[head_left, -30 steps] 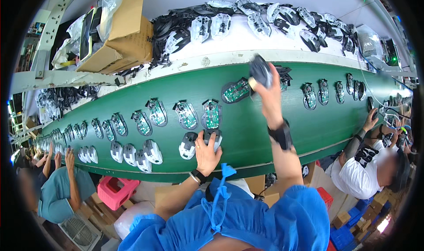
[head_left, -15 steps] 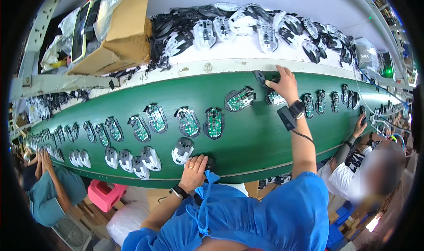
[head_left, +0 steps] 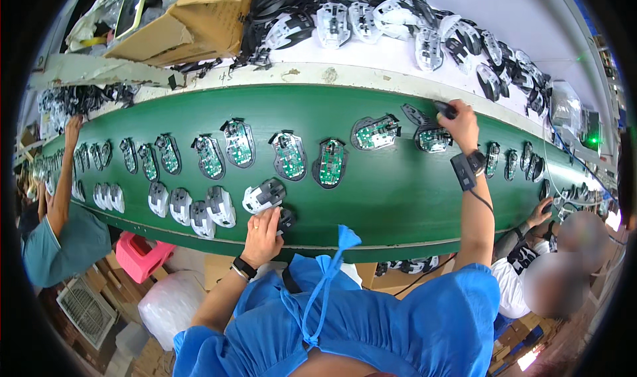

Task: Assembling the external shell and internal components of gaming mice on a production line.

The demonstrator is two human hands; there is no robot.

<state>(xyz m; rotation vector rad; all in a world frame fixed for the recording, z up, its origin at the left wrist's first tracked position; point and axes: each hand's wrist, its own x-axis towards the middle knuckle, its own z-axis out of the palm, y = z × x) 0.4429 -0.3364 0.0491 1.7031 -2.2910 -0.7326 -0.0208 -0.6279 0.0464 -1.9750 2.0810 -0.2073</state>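
My right hand [head_left: 462,126] is at the far side of the green belt, thumb and fingers closed on a small dark plastic part [head_left: 445,109]. Just under it lies a dark mouse base with a circuit board [head_left: 433,141], and a flat dark mouse piece [head_left: 415,115] touches its far left edge. Near the belt's front edge, my left hand [head_left: 263,236] grips a dark mouse shell [head_left: 286,222], partly covered by the fingers. Beyond those fingertips sits a tilted white-and-grey mouse shell [head_left: 264,196]. Another mouse base with a green board [head_left: 330,164] lies between my hands.
More board-bearing bases [head_left: 290,155] line the green belt [head_left: 385,204] leftward, with white-and-grey shells [head_left: 220,206] nearer me. Piled shells [head_left: 428,48] fill the white shelf behind, beside a cardboard box [head_left: 206,22]. Co-workers' arms [head_left: 61,184] reach over both ends.
My right hand has lifted a dark part off the base area. The left hand has shifted left with the dark shell, and the white-and-grey shell has turned. A co-worker's arm now stretches across at left.
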